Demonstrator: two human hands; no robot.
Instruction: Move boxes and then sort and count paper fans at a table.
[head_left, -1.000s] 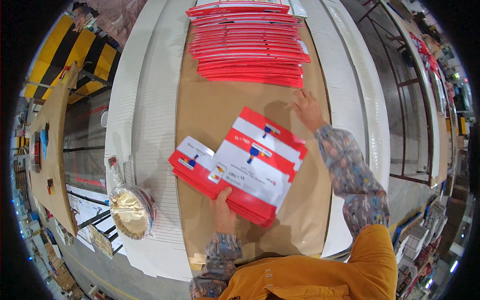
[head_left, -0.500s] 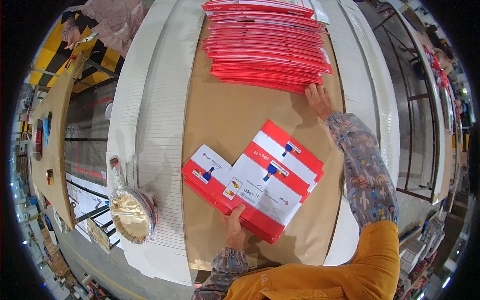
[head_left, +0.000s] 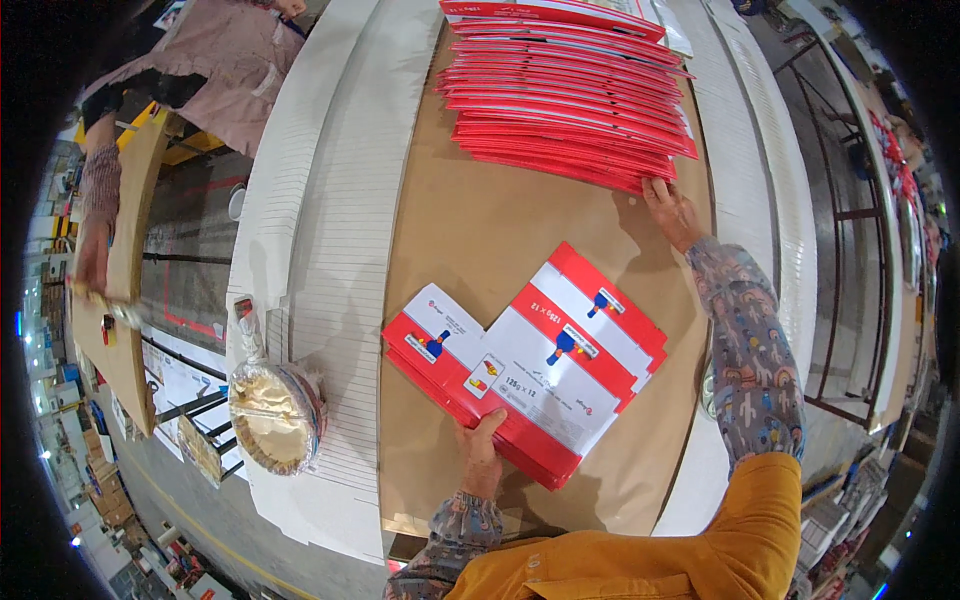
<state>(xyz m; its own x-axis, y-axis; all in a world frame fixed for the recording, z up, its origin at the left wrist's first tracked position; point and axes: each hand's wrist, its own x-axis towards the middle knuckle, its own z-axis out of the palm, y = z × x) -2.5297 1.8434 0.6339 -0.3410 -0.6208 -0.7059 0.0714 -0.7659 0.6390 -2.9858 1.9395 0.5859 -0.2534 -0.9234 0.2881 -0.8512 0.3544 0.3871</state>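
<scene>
My left hand point(head_left: 482, 458) grips the near edge of a small stack of flat red-and-white printed cartons point(head_left: 540, 375), with its thumb on top and its fingers hidden underneath. The stack is tilted on the brown paper, and a notch shows in its far left side. Farther off, a long row of overlapping flat red cartons point(head_left: 570, 100) lies fanned out. At the near right corner of that row, my right hand point(head_left: 672, 212) has its fingertips closed on the edge of the nearest carton. How many cartons it pinches cannot be seen.
Brown paper point(head_left: 430, 215) covers the middle of the table, with white ridged sheets point(head_left: 345, 200) along both sides. A plastic-wrapped round tub point(head_left: 275, 415) stands on the left. Beyond it, a co-worker's arm point(head_left: 100, 200) reaches over a wooden board point(head_left: 130, 330).
The whole scene has shifted slightly right in view. Both hands keep their places on the cartons. At the left, the co-worker has leaned in and brought an arm down over the wooden board.
</scene>
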